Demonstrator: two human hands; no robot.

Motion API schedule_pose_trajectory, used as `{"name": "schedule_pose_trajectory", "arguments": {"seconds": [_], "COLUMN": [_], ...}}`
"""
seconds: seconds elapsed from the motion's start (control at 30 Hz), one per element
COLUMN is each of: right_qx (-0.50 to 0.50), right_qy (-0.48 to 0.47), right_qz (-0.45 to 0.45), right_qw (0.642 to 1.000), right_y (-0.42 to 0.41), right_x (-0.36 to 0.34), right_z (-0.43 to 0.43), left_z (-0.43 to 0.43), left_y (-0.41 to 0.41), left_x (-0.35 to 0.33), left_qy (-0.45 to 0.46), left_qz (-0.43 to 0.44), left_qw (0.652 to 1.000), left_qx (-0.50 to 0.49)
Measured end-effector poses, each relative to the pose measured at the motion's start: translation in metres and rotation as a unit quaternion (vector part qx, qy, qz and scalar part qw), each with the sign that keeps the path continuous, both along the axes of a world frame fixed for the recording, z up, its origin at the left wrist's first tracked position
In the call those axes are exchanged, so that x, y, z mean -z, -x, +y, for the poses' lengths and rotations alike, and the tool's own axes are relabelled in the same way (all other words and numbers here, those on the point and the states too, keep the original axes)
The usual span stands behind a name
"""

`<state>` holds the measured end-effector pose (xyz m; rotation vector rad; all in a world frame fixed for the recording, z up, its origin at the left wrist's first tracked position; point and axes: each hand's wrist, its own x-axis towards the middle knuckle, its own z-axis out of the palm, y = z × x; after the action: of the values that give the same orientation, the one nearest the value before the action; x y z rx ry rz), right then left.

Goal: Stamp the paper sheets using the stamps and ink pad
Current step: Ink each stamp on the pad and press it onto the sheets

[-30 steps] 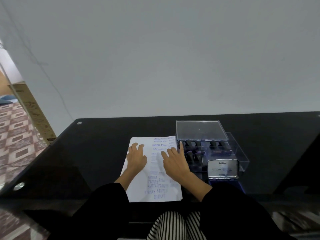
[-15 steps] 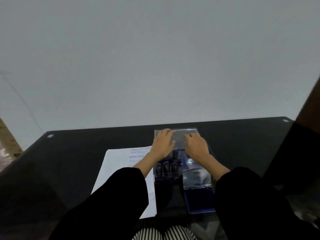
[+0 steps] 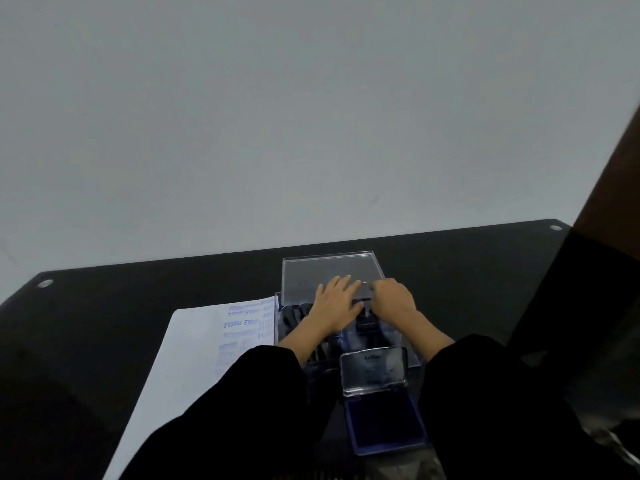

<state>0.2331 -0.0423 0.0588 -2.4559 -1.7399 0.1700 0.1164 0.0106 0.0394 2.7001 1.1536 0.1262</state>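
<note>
A: Above the clear stamp box (image 3: 410, 355) at the far middle of the black table (image 3: 138, 306), both hands are close together. What are the fingers doing?

B: The left hand (image 3: 337, 304) lies flat and relaxed. Its fingers (image 3: 341, 282) are nearly straight and point away from the person, with the tips over the near edge of the box lid (image 3: 329, 268). The right hand (image 3: 394, 301) has its knuckles up and its fingers curled down.

A: Is it holding anything?

B: A grey stamp (image 3: 363, 289) sits in the narrow gap between the two hands. The right fingers curl onto its right end and grip it. The left fingers lie straight against its left end. The right thumb is hidden, so I cannot tell how it closes underneath.

A: And the other stamps?

B: The dark stamps (image 3: 294, 315) stand in rows inside the box, just left of the left hand and partly under the left wrist.

A: Where is the ink pad?

B: The ink pad (image 3: 386, 424) lies open on the near side of the box, between the two black sleeves. Its blue face is up and its lid (image 3: 374, 370) stands upright against the box. It is apart from both hands.

A: And the paper?

B: The paper sheets (image 3: 194, 358) lie to the left, with one edge just beside the box. They have blue prints along their right side. No finger touches them, and the left sleeve (image 3: 225, 410) crosses their near part.
</note>
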Motion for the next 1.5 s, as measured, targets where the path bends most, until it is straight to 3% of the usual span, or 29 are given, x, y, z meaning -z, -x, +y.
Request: {"name": "schedule_pose_trajectory", "arguments": {"seconds": [0.63,0.9,1.17,1.5], "right_qx": [0.046,0.034,0.02,-0.01], "right_qy": [-0.008,-0.136,-0.293,-0.313], "right_qz": [0.01,0.096,0.162,0.204], "right_qw": [0.999,0.985,0.942,0.928], "right_y": [-0.003,0.001,0.015,0.054], "right_x": [0.017,0.004,-0.035,-0.035], "right_z": [0.02,0.007,-0.036,-0.131], "left_z": [0.0,-0.006,-0.038,-0.113], "left_y": [0.007,0.016,0.046,0.108], "left_x": [0.025,-0.001,-0.036,-0.029], "left_qy": [-0.017,0.035,0.019,-0.018], "left_qz": [-0.019,-0.066,-0.089,-0.169], "left_qw": [1.0,0.997,0.996,0.985], "left_qx": [-0.001,-0.006,0.009,0.021]}}
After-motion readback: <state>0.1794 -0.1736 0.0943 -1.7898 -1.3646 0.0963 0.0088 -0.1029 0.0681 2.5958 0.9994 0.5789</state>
